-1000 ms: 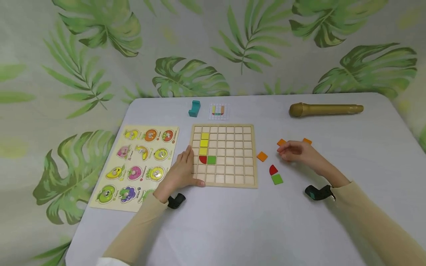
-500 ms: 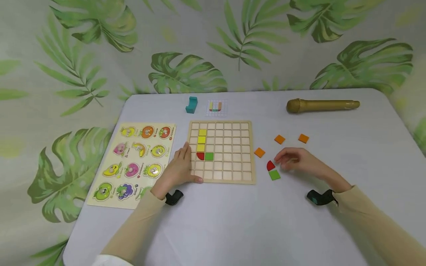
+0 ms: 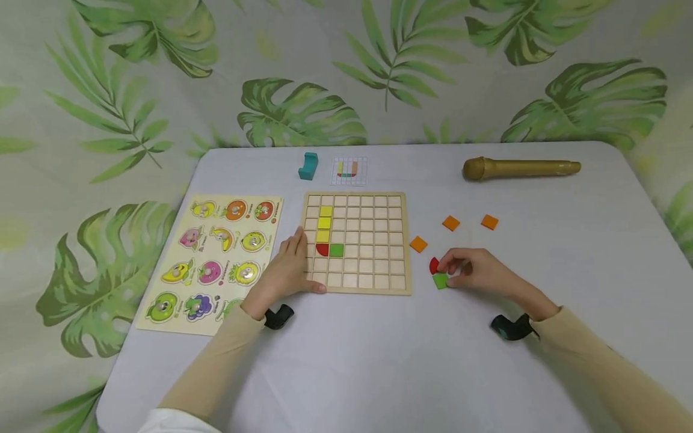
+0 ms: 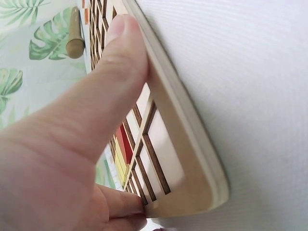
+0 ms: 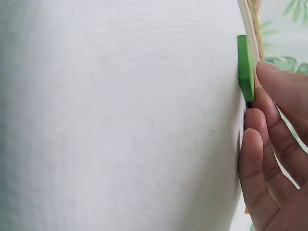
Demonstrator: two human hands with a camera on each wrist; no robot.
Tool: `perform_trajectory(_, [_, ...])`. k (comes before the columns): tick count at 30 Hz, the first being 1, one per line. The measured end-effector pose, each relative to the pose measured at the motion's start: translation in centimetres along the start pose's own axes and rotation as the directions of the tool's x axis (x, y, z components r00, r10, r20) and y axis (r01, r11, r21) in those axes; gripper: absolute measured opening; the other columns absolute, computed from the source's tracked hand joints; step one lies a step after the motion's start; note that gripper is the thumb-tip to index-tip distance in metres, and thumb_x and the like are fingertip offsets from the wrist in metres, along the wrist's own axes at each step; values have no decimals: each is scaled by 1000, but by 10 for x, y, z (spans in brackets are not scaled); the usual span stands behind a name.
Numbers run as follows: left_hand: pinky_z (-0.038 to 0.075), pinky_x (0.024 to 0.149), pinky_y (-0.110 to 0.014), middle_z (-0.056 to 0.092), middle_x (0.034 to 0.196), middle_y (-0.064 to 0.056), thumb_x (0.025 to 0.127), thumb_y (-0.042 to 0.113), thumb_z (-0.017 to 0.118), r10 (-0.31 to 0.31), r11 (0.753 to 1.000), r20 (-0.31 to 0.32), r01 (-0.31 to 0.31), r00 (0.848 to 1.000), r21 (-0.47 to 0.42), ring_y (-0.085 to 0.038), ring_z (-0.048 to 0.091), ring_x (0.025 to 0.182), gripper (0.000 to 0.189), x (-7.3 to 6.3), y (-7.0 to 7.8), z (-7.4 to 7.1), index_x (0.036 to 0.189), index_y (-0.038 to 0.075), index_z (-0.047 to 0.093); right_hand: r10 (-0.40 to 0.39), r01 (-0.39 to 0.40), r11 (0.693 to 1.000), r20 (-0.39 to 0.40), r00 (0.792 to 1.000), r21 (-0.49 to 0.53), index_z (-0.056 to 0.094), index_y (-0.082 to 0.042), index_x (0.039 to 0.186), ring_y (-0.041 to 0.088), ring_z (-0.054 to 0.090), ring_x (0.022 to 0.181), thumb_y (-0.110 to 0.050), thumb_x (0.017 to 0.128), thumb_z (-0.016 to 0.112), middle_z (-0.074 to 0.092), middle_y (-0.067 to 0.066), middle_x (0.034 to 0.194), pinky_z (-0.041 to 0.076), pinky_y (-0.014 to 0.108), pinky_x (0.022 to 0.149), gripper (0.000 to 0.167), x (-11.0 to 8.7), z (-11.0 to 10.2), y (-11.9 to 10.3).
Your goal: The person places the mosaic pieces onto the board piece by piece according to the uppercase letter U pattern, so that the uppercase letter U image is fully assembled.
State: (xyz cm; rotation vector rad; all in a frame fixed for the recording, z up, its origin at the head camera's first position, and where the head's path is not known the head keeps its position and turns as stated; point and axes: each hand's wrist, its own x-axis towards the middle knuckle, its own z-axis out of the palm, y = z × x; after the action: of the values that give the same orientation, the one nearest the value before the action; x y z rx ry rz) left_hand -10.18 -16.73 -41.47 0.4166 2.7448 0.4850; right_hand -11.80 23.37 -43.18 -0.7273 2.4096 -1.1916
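My left hand [image 3: 288, 267] rests at the left edge of a wooden grid board [image 3: 373, 291]. Its thumb lies on the board's front rim, and its fingers are along the side. On the board, several yellow square tiles [image 3: 324, 223] form a column above a red quarter-circle tile [image 3: 322, 249], with a green square tile [image 3: 336, 250] beside it. Right of the board, my right hand [image 3: 479, 268] touches or nearly touches a loose green tile [image 5: 245, 67], thumb and index finger bent and apart. The index finger partly covers a loose red quarter-circle tile [image 3: 434, 265].
Loose orange tiles [image 3: 418, 244] lie right of the board. Behind it are a pattern card [image 3: 349, 171] and a teal block [image 3: 308, 166]. A fruit knob puzzle [image 3: 208, 264] lies at left, and a brown microphone-shaped object [image 3: 522, 169] at back right.
My right hand has moved from the orange tiles down toward the loose red and green tiles. My left hand stays on the board. The head view has shifted slightly.
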Motion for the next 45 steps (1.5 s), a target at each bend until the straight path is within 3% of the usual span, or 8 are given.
perform_trajectory(8, [18, 112, -47, 2, 154, -29, 68, 49, 83, 4, 1000, -4, -4, 1000, 14, -45, 14, 139, 123, 2, -4, 3, 145, -17, 12, -18, 17, 996, -18, 1000, -90, 65, -12, 93, 16, 54, 80, 5, 75, 78, 60, -4, 86, 47, 25, 67, 28, 3, 6, -3])
perform_trajectory(16, [17, 113, -46, 3, 154, -30, 68, 50, 82, 13, 1000, -10, -13, 1000, 24, -45, 14, 139, 124, 4, -6, 5, 144, -18, 12, 51, -52, 999, 30, 998, 18, 66, -10, 89, 19, 56, 76, 4, 80, 72, 61, 2, 83, 49, 26, 69, 18, 6, -4, -2])
perform_trajectory(23, [17, 113, -47, 3, 154, -31, 68, 50, 82, 12, 999, -8, -11, 1000, 38, -45, 15, 139, 124, 4, -6, 5, 144, -18, 13, 43, -46, 994, 41, 998, 96, 66, -8, 93, 20, 55, 80, 0, 84, 70, 61, 5, 86, 48, 27, 74, 12, 15, -8, -5])
perform_trajectory(33, [18, 112, -47, 3, 154, -31, 68, 50, 83, 10, 999, -11, -9, 1000, 35, -45, 16, 138, 124, 5, -5, 4, 144, -18, 13, 65, -74, 981, 57, 996, 177, 65, -2, 98, 23, 58, 83, -1, 87, 67, 63, 10, 92, 50, 27, 69, 11, 46, -3, -23])
perform_trajectory(45, [23, 111, -47, 0, 155, -28, 68, 48, 83, -8, 1000, -2, 8, 1000, 10, -45, 15, 138, 124, 3, -3, 3, 145, -17, 12, -27, 9, 977, 82, 996, 212, 67, -2, 97, 22, 55, 80, -4, 87, 69, 63, 9, 89, 47, 25, 68, 10, 94, 21, -47])
